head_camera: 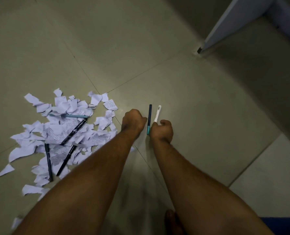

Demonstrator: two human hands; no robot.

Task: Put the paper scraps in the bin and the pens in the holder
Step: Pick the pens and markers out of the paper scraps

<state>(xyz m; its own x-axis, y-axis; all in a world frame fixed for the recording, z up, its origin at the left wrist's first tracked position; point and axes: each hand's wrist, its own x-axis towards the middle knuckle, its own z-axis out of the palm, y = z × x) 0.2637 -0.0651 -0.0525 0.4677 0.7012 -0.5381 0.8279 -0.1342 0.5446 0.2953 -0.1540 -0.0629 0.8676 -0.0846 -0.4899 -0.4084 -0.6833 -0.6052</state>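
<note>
Scraps (pixel 59 133) heaped on floor (pixel 174 73), left, w/ four pens among them. Left hand (pixel 133 121) curled beside dark pen (pixel 149 119); grip unclear. Right hand (pixel 163 131) fingers curled at white pen (pixel 157 114) base.

- Paper scraps (pixel 59 131): torn white pieces, many printed with text, heaped loosely on the tiled floor at left, a few strays at the edges.
- Pale blue pen (pixel 68 116): lying flat across the top of the heap.
- Three black pens (pixel 74 130): resting on the scraps, one slanted in the middle, two lower down.
- Dark pen with teal end (pixel 149 118): flat on bare floor, right of the heap.
- White pen (pixel 157 113): just beside it, near parallel.
</note>
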